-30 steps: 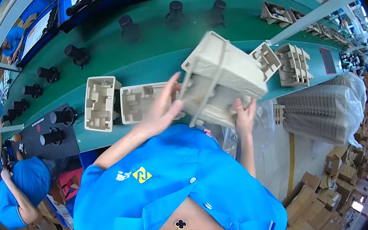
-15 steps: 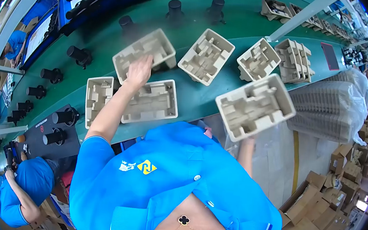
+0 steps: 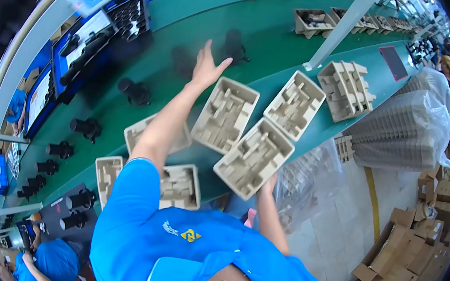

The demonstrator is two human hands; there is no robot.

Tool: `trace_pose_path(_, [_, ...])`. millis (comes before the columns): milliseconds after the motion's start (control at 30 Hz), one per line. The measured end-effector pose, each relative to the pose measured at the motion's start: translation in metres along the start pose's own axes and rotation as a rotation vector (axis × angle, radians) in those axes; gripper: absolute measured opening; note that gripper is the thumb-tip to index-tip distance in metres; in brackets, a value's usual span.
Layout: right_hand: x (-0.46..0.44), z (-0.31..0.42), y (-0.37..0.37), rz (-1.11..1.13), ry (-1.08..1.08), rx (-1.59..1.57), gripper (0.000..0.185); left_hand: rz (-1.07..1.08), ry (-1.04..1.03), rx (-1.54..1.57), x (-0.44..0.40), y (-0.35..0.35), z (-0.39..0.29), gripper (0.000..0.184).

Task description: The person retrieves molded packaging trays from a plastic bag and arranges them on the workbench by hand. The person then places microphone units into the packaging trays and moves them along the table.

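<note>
My left hand [image 3: 207,71] is stretched out over the green conveyor with its fingers spread and nothing in it. A black cylindrical part [image 3: 235,46] stands just beyond its fingertips. At the table's near edge, my right hand [image 3: 268,185] grips the lower end of a beige pulp tray [image 3: 254,158], its fingers partly hidden beneath. Beside that tray lie two more beige trays, one on the left [image 3: 225,114] and one on the right [image 3: 295,105]. Another tray [image 3: 145,131] is partly covered by my left forearm, and further ones [image 3: 181,186] lie nearer my body.
Several black parts [image 3: 86,128] stand along the green conveyor [image 3: 183,22]. Stacked trays [image 3: 346,91] and a plastic-wrapped pile [image 3: 404,127] are at the right. A metal post [image 3: 344,29] rises behind. A co-worker [image 3: 53,262] is at the lower left; cardboard boxes [image 3: 397,260] lie lower right.
My left hand has let go of a tray and moved up and right over the conveyor. The tray in my right hand has moved left. The view has shifted.
</note>
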State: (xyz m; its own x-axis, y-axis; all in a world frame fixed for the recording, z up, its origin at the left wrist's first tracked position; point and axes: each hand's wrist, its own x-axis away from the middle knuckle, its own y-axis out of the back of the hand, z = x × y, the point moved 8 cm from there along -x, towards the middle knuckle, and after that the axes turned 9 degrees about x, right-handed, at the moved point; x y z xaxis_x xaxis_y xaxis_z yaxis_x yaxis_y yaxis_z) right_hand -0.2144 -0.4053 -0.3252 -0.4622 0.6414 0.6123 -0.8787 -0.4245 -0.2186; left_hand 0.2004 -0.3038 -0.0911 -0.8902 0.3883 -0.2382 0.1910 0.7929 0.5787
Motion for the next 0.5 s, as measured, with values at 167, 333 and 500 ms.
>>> trace_pose_path(167, [0.023, -0.018, -0.018, 0.074, -0.267, -0.438, 0.058, -0.185, 0.178, -0.041, -0.095, -0.082, 0.024, 0.102])
trace_pose_path(333, [0.015, -0.001, 0.033, -0.171, -0.312, 0.073, 0.043, -0.114, 0.028, 0.175, -0.12, -0.086, 0.011, 0.076])
trace_pose_path(500, [0.058, 0.264, 0.022, -0.458, 0.824, 0.436, 0.028, -0.016, -0.25, 0.525, -0.083, -0.008, -0.12, 0.059])
